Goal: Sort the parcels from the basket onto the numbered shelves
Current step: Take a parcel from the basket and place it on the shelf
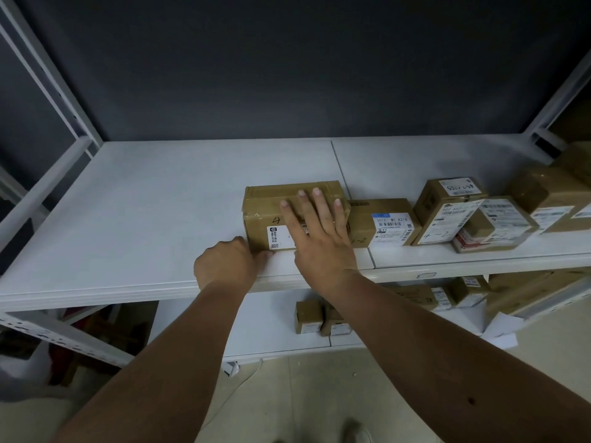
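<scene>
- Two tiers are showing; I am working at the upper shelf (144, 203), where a row of parcels (473, 215) is lining the front edge.
- I am seating the brown parcel (271, 203) at that row's left end.
- My right hand (316, 231) is lying flat, fingers straight, pressing its top.
- My left hand (227, 266), fingers curled, is touching its near corner, probably squaring it.
</scene>
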